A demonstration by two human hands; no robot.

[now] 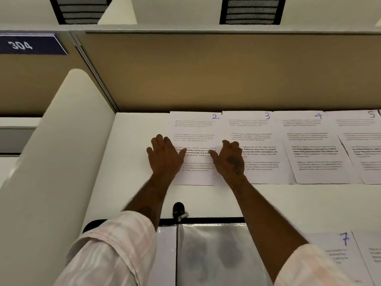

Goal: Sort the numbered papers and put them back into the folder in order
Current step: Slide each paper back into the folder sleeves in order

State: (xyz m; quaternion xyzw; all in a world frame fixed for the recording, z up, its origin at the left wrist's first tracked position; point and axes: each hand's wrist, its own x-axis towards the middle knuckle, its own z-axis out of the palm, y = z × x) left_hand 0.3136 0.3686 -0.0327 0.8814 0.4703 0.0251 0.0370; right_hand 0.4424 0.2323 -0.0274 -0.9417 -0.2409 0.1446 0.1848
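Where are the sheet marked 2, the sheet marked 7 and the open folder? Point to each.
sheet marked 2 (195,129): head view, on its upper printed area, above the hands.
sheet marked 7 (338,244): head view, near its handwritten number.
open folder (208,254): head view, on the clear plastic sleeve.

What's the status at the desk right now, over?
Left hand and right hand flat on paper 2, fingers spread, nothing gripped. Papers 3, 4, 5 in row. Folder open, nothing blocking.
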